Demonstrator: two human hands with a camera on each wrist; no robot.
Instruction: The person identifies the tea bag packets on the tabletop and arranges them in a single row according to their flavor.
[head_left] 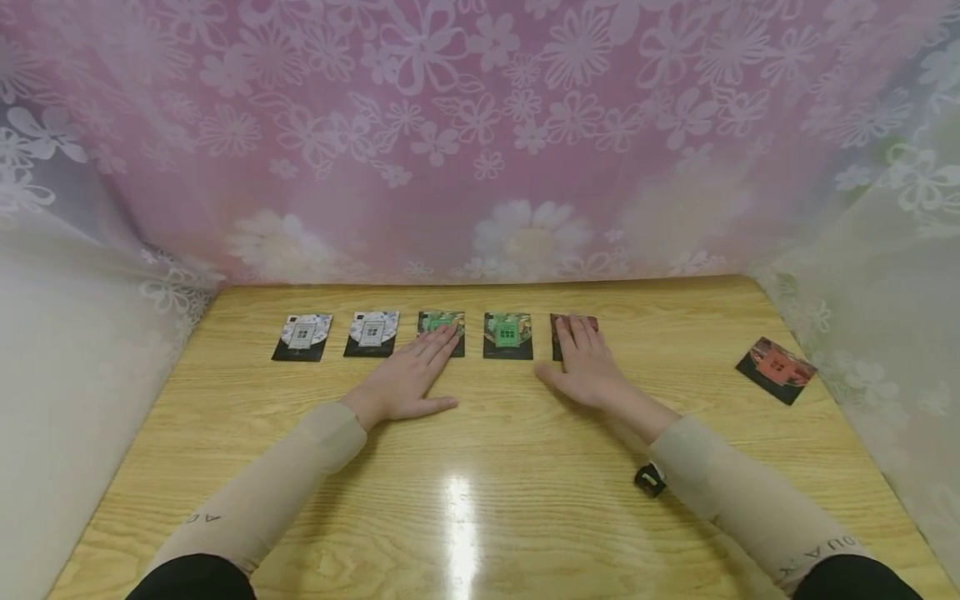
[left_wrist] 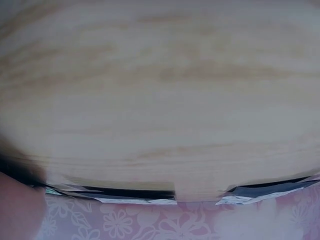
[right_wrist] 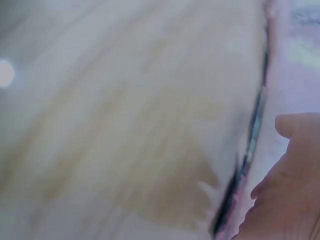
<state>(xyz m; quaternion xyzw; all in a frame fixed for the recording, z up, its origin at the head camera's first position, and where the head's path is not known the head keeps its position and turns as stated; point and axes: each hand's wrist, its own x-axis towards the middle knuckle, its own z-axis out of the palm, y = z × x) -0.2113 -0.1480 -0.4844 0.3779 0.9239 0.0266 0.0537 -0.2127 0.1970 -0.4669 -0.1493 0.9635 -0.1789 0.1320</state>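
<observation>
Five flat printed packets lie in a row near the table's far edge. My left hand (head_left: 408, 375) rests its straight fingers on a green-labelled packet (head_left: 429, 320), covering much of it. A second green packet (head_left: 507, 337) lies between my hands. My right hand (head_left: 588, 364), fingers extended, rests on a dark red packet (head_left: 555, 331) that is largely hidden. To the left are two white-and-black packets, the outer one (head_left: 302, 337) and the inner one (head_left: 372, 334). Part of the right hand (right_wrist: 290, 185) shows in the right wrist view, beside the thin edge of a packet (right_wrist: 255, 122).
Another red-labelled packet (head_left: 777, 370) lies turned at an angle by the table's right edge. A small black object (head_left: 649, 481) is beside the right sleeve. Floral curtains (head_left: 487, 167) hang behind and along both sides of the wooden table (head_left: 480, 450).
</observation>
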